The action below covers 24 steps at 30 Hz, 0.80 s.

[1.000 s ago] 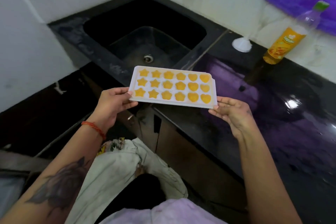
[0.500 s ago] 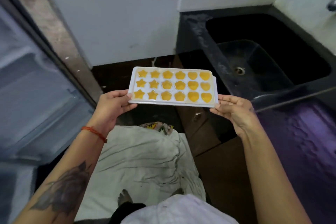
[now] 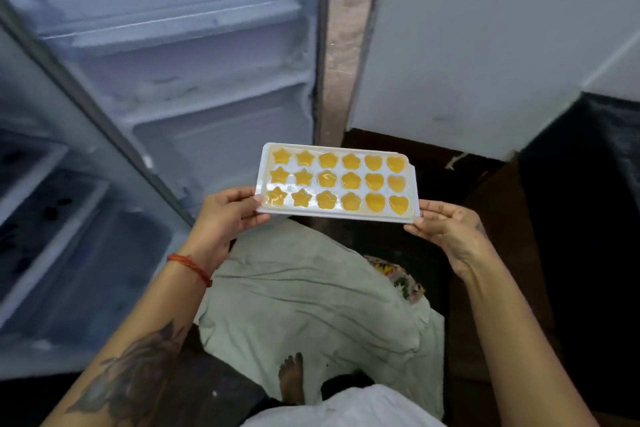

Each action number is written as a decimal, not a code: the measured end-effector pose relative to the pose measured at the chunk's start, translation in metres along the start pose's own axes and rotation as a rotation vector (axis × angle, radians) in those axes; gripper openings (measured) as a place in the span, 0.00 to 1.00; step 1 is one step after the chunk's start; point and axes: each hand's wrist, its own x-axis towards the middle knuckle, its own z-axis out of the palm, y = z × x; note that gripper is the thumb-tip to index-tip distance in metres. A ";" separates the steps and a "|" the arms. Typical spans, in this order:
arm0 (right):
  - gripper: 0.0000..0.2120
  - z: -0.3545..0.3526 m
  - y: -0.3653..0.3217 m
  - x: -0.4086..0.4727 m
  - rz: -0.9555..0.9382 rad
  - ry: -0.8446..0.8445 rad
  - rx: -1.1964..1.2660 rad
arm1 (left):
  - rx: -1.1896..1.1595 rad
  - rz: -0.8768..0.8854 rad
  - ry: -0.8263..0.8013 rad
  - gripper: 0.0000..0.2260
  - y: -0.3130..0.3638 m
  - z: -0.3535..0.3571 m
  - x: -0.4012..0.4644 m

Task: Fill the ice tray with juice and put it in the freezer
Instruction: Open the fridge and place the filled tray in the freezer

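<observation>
Head view: the tray is full of juice in star, flower and heart moulds, and is held level in the air before the open fridge, likely so nothing spills. Left hand is closed on the near left corner, thumb on top. Right hand pinches the near right corner, fingers under the rim. Both forearms reach forward, elbows low.

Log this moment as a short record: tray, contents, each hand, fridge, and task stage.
tray: white ice tray, held roughly level
contents: orange juice in all eighteen star, flower and heart cells
left hand: left hand grips tray's left near corner
right hand: right hand supports right near corner
fridge: open fridge, shelves visible, ahead-left
stage: filled, not yet inside
</observation>
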 end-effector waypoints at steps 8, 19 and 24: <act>0.12 0.125 -0.007 0.036 -0.012 -0.315 -0.157 | -0.145 0.012 0.322 0.07 0.005 -0.102 -0.015; 0.11 0.302 -0.009 0.069 0.047 -0.762 -0.361 | -0.347 -0.040 0.775 0.10 0.004 -0.197 -0.050; 0.12 0.368 -0.008 0.069 0.040 -0.939 -0.412 | -0.446 0.017 0.904 0.11 0.005 -0.225 -0.065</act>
